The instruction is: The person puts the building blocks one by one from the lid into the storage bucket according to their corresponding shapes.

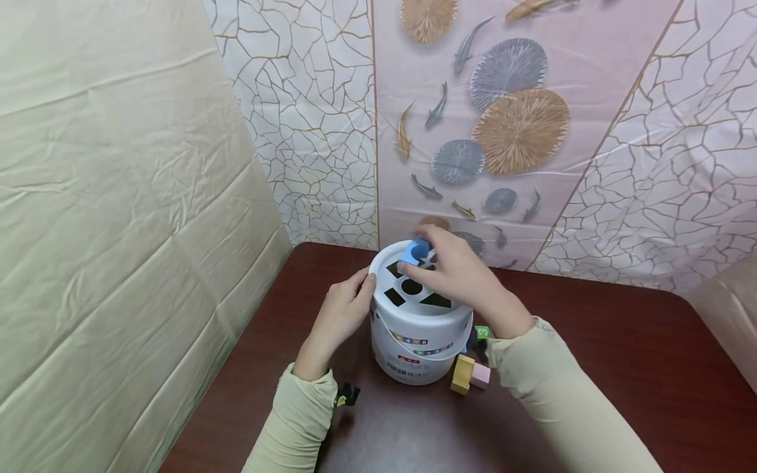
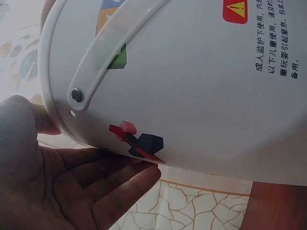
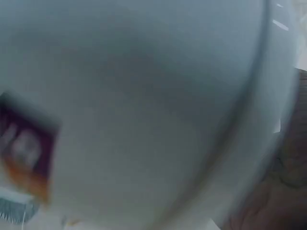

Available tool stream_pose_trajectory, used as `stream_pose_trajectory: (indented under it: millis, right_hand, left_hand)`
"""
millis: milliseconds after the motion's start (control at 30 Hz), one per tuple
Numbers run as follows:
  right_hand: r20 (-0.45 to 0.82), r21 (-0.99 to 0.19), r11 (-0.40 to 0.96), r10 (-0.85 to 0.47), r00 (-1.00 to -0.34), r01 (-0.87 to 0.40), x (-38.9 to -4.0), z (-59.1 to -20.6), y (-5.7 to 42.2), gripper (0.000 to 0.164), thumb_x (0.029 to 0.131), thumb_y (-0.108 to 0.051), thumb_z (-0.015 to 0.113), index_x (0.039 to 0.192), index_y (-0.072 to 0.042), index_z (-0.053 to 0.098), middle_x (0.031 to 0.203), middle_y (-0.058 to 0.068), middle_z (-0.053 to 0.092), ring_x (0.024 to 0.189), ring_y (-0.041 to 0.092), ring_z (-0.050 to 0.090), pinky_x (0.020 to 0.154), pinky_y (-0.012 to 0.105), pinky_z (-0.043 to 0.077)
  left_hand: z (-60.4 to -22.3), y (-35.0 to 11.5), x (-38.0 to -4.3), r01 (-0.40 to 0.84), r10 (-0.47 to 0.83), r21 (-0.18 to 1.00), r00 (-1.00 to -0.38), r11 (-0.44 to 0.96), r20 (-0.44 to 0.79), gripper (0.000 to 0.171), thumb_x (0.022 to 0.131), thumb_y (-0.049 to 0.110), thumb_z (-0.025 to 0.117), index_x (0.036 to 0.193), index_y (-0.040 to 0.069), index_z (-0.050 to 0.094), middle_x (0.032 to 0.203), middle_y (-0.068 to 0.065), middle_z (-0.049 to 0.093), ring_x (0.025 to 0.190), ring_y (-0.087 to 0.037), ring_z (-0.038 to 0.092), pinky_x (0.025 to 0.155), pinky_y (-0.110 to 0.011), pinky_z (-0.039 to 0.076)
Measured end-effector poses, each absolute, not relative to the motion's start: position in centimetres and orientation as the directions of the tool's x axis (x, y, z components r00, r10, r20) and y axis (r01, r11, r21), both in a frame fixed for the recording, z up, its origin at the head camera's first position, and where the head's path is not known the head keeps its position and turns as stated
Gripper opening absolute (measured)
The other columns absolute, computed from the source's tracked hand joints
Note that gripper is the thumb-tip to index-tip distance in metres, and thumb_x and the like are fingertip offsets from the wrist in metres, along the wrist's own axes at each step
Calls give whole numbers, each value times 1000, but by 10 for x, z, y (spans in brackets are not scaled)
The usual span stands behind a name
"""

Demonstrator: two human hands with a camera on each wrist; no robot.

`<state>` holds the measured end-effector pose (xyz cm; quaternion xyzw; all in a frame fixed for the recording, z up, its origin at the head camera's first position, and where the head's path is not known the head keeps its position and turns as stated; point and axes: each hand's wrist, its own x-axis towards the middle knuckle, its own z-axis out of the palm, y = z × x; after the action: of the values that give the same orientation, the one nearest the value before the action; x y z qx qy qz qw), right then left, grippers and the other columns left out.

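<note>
Presumably, expect a light, stiff, hardly fragile blue block (image 1: 409, 255) — perhaps slick on its smooth faces. Take hold at opposite ends, clear of the curved notch. Seems to lie lengthwise from near left to far right, notch turned rightward. Sits pinched between thumb and fingers of the right hand (image 1: 454, 266), over the far part of the lid (image 1: 412, 304) on the white bucket (image 1: 421, 369) — touching or not, cannot tell. Leftward, note the left hand (image 1: 343, 309), fingers extended along the bucket's wall; near right, a yellow block (image 1: 462, 374) and pink block (image 1: 481, 376).

The bucket (image 2: 192, 105) bears a warning sign (image 2: 235, 10) and Chinese text (image 2: 277, 45), the green block (image 1: 481, 332) "3".
</note>
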<state>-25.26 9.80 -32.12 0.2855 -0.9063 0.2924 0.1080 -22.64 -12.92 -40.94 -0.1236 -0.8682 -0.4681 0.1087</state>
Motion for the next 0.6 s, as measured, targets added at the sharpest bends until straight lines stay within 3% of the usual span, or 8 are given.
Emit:
stream_pose_trajectory:
  millis: [200,433,600]
  right_hand:
    - [304,-442,705,-464,-832,-555,-265,-328,71,63,90,-43,72,135,-3,54,127,15,61,118,29,58,97,47,47]
    - [347,-440,747,-371,-861,-499,-267,-345,69,59,91,-49,69,130,-7,55,121,14,59,110,28,58,92,46,49]
    - [384,-397,783,-332,-861,-479,-266,-347,68,61,90,-50,70,126,-3,57,117,15,59,108,31,58,92,48,48]
  left_hand:
    - [-410,-129,-227,313,118,787,-948,533,297,52,106,49,40,144,19,57,125,0,68,97,-13,63,82,-38,54]
    - [-408,-129,-225,319,117,790,-946,524,304,50,105,48,41,144,21,58,127,0,67,100,-12,63,86,-39,54]
    - [-408,-130,-225,314,109,791,-947,526,303,50,105,48,42,143,21,58,126,0,68,99,-13,63,84,-39,54]
